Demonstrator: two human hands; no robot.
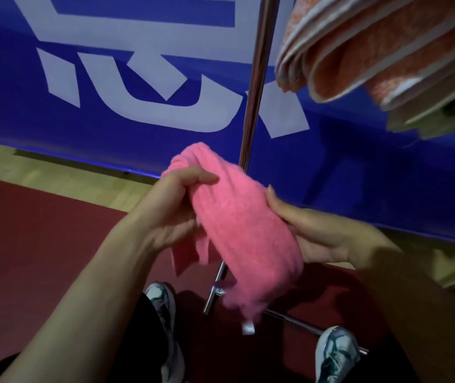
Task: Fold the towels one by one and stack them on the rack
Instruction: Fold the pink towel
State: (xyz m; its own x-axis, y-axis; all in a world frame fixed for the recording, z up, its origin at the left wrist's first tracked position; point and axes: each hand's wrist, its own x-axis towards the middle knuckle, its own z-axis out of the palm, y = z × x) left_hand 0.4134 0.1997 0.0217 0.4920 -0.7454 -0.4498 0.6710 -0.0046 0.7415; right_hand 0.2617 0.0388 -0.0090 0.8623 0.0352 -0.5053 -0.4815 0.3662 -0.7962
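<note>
Blue banner behind — pink towel between fingers.

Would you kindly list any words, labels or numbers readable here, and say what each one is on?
Blue banner: large white characters, cut off by the top of the frame; not readable as a whole.
Pink towel: a small white tag hangs at its lower end; too blurred to read.
Shoes: no readable brand.
Nothing else carries text.
</note>
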